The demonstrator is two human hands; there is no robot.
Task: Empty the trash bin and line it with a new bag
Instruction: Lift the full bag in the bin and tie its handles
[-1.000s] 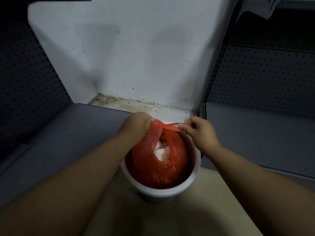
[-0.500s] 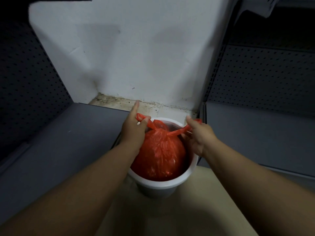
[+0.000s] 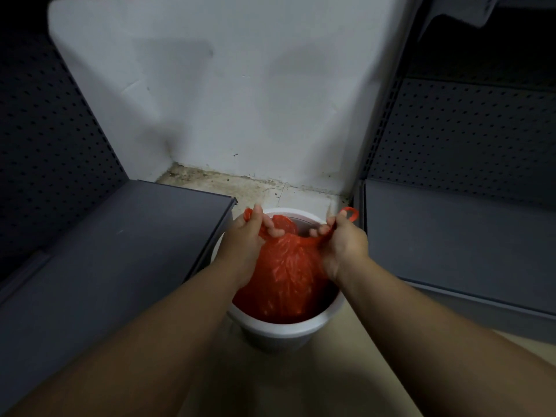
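left hand (image 3: 245, 236) closed around one red handle of the bag (image 3: 285, 278), fingers curled over the plastic, a small loop of handle poking out past the knuckles on the far side. right hand (image 3: 343, 242) closed on the other handle, thumb and fingers pinching it, a red loop sticking up beyond the fist. handles drawn apart, left and right, over the bag's gathered neck.

bag is red, crinkled, full and rounded, sitting inside the bin (image 3: 288, 329), its top risen above the far rim. bin is white, round, standing on pale floor (image 3: 301, 380) in a narrow gap. bare forearms reach in from the near edge, one each side.

dark grey shelf (image 3: 105, 266) on the left, its corner just beside the bin's rim. another dark shelf on the right (image 3: 451, 242), close to the bin. dotted back panels (image 3: 45, 139) rise behind both shelves. white wall (image 3: 225, 100) at the far end, grime along its base where it meets the floor.
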